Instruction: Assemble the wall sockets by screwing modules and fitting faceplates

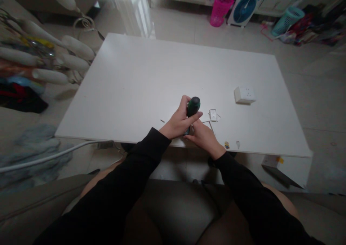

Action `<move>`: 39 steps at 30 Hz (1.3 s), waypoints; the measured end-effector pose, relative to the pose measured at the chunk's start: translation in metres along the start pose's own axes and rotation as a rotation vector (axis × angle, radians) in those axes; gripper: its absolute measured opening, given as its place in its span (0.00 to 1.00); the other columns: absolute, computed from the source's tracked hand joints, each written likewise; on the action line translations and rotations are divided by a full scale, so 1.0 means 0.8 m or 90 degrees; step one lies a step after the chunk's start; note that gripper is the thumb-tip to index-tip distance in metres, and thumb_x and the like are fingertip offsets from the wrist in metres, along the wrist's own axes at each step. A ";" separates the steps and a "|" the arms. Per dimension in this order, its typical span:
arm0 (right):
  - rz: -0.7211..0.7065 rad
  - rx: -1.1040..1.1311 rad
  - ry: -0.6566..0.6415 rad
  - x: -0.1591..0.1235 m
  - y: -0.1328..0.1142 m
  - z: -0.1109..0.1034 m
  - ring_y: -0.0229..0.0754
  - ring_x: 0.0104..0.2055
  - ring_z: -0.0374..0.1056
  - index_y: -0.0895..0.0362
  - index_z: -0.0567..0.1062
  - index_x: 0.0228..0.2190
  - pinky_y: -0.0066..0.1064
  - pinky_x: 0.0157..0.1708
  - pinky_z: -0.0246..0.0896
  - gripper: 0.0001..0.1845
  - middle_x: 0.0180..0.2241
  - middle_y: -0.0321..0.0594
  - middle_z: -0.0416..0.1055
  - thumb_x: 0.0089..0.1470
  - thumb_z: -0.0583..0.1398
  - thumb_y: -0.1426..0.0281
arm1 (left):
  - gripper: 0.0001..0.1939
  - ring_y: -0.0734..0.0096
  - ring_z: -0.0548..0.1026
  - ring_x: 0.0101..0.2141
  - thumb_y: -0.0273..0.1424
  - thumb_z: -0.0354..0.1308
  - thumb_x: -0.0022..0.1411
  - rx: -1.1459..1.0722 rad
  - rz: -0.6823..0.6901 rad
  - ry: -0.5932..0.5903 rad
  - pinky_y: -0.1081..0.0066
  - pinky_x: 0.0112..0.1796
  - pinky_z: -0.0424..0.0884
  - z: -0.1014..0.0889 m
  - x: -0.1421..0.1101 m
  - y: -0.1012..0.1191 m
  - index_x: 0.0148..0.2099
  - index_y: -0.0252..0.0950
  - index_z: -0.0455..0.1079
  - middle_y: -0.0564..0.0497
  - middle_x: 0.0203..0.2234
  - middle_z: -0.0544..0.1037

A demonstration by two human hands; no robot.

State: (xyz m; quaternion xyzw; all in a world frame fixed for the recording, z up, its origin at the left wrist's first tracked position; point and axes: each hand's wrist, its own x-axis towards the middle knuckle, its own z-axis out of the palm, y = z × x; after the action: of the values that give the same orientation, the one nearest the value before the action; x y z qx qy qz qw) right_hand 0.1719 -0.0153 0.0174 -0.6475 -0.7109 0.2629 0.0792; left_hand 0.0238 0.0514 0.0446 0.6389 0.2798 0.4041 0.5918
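Note:
My left hand point(178, 119) is wrapped round the dark green and black handle of a screwdriver point(193, 107), held upright near the front edge of the white table. Close against it, my right hand point(204, 136) is closed low down by the tool's lower end. What its fingers hold is mostly hidden; only a small dark bit shows between the hands. Just beyond the right hand lies a small white socket-like part point(213, 115), with thin pieces around it. A short dark strip point(162, 121) rests left of my hands.
A white socket box point(244, 95) stands on the table point(151, 71) to the right. A small yellow figure point(226, 144) and a pale small piece point(238, 144) lie by the front edge. Left of the table is a white metal rack point(77, 46); a pink basket point(221, 10) stands beyond.

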 end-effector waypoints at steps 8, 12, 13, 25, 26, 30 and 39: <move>0.018 -0.019 -0.014 0.001 -0.004 -0.003 0.59 0.51 0.76 0.57 0.66 0.58 0.45 0.46 0.72 0.34 0.57 0.54 0.71 0.54 0.70 0.64 | 0.13 0.63 0.73 0.46 0.32 0.66 0.60 0.030 0.040 -0.036 0.60 0.48 0.74 -0.012 0.008 0.005 0.46 0.38 0.70 0.48 0.43 0.72; 0.020 -0.041 -0.010 0.000 -0.007 -0.004 0.56 0.49 0.76 0.56 0.68 0.53 0.43 0.44 0.71 0.29 0.54 0.51 0.72 0.54 0.71 0.64 | 0.17 0.61 0.75 0.48 0.32 0.58 0.66 -0.016 0.034 -0.054 0.57 0.51 0.72 -0.014 0.007 0.004 0.57 0.40 0.67 0.45 0.47 0.76; 0.021 -0.046 -0.008 0.000 -0.007 -0.004 0.56 0.49 0.76 0.56 0.68 0.52 0.42 0.44 0.71 0.28 0.53 0.50 0.72 0.53 0.71 0.64 | 0.18 0.61 0.76 0.48 0.33 0.56 0.67 -0.038 0.031 -0.058 0.57 0.51 0.72 -0.014 0.006 0.003 0.58 0.40 0.66 0.45 0.48 0.76; 0.017 -0.024 0.000 0.001 -0.005 -0.001 0.58 0.50 0.76 0.56 0.65 0.60 0.43 0.44 0.71 0.37 0.55 0.53 0.72 0.54 0.71 0.64 | 0.21 0.69 0.69 0.37 0.39 0.65 0.64 0.004 0.003 -0.015 0.62 0.43 0.70 -0.007 -0.003 0.006 0.51 0.42 0.58 0.53 0.38 0.68; 0.020 -0.026 -0.003 0.001 -0.005 -0.001 0.59 0.50 0.76 0.57 0.65 0.60 0.43 0.44 0.71 0.37 0.56 0.54 0.72 0.54 0.70 0.64 | 0.20 0.68 0.69 0.37 0.40 0.65 0.64 0.029 0.012 -0.005 0.62 0.43 0.71 -0.007 -0.002 0.006 0.50 0.42 0.58 0.53 0.38 0.68; 0.023 -0.024 -0.010 0.002 -0.006 -0.002 0.60 0.51 0.76 0.57 0.63 0.62 0.45 0.45 0.71 0.40 0.57 0.56 0.71 0.54 0.70 0.63 | 0.22 0.67 0.69 0.38 0.45 0.70 0.60 0.092 0.029 0.027 0.62 0.41 0.73 -0.011 0.004 0.005 0.42 0.39 0.63 0.51 0.37 0.68; -0.011 0.016 0.025 0.004 -0.003 0.002 0.54 0.52 0.73 0.55 0.65 0.58 0.42 0.49 0.70 0.36 0.53 0.50 0.72 0.52 0.70 0.67 | 0.17 0.66 0.76 0.43 0.33 0.68 0.58 0.030 -0.005 -0.035 0.60 0.47 0.76 -0.026 0.009 0.010 0.48 0.37 0.70 0.50 0.39 0.76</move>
State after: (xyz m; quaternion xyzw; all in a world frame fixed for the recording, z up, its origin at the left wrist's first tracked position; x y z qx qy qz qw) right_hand 0.1684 -0.0126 0.0167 -0.6455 -0.7111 0.2587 0.1036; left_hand 0.0087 0.0670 0.0531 0.6624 0.2754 0.3774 0.5856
